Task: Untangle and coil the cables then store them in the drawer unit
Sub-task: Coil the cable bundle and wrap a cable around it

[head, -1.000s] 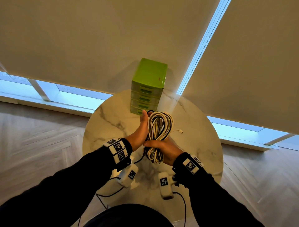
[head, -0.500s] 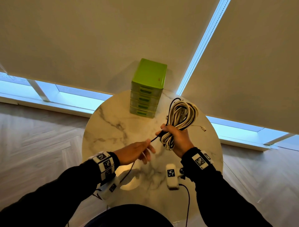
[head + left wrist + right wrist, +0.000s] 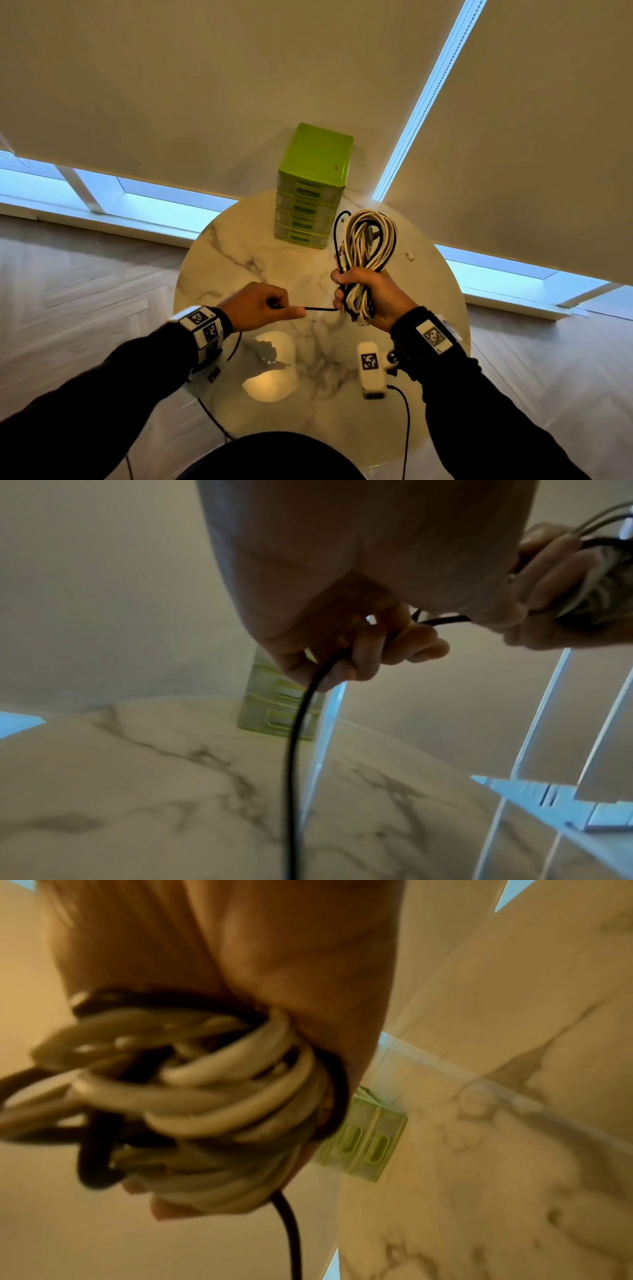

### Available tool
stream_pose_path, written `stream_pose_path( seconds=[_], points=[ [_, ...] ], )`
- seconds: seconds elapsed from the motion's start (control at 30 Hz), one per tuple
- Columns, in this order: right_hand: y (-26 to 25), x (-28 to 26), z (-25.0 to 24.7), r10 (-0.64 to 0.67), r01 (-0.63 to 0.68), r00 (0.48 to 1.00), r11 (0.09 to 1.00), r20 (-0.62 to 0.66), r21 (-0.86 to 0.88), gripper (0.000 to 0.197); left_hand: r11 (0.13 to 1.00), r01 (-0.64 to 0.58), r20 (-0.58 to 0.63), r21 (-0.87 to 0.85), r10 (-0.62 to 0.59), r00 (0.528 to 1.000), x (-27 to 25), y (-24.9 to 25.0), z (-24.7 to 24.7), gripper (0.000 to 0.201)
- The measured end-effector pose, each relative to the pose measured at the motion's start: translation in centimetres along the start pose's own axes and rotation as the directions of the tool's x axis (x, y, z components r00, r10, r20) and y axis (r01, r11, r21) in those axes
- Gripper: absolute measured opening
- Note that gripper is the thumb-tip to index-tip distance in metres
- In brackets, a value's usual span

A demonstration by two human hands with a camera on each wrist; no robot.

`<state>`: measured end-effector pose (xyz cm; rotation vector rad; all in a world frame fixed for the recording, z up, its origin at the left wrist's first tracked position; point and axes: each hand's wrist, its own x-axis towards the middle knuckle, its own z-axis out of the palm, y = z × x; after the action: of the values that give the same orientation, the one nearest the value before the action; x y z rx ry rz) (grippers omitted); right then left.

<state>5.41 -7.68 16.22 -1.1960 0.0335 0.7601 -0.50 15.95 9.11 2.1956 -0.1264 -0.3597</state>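
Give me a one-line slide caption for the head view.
Right hand grips the cable bundle while left hand pulls a black cable free.

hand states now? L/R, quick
Left hand: closed, pinching the black cable that runs out of the bundle.
Right hand: closed around the cable bundle, held above the table.

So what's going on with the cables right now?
The right hand grips a bundle of white and black cables above the marble table. The left hand pinches a black cable running out of that bundle. The green drawer unit stands at the table's far edge, drawers shut; nothing is stored yet.
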Motion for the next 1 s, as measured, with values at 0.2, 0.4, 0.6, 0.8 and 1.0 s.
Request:
stream_pose_path(
  seconds=[0.2, 0.4, 0.6, 0.8, 1.0],
  points=[
    [0.2, -0.9, -0.6, 0.071, -0.076, 0.997, 0.978, -0.031, -0.192, 0.014, 0.999, 0.038, -0.222, 0.014, -0.034, 0.974, -0.4, -1.2, -3.3, 0.056],
    [1.8, -0.7, 1.1, 0.229, -0.224, 0.973, 0.908, -0.027, -0.353, 0.012, 0.911, 0.059, -0.281, -0.408, -0.186, 0.942, 1.2, 1.3, -3.4, 0.037],
    [2.8, -0.1, 3.0, 0.202, -0.189, 0.979, 0.923, 0.004, -0.336, 0.011, 0.474, 0.014, -0.154, -0.880, -0.312, 0.937, 2.3, 6.5, -1.6, 0.006],
    [3.1, -0.1, 4.1, 0.057, -0.051, 0.998, 0.923, 0.003, -0.382, 0.032, 0.189, -0.063, -0.138, -0.980, -0.417, 0.898, 3.4, 6.7, 0.4, 0.081],
    [3.1, 0.3, 3.7, -0.042, 0.020, 0.999, 0.835, -0.027, -0.549, 0.038, 0.142, -0.183, -0.226, -0.973, -0.399, 0.889, 3.4, 7.9, 0.6, 0.020]
  ],
)
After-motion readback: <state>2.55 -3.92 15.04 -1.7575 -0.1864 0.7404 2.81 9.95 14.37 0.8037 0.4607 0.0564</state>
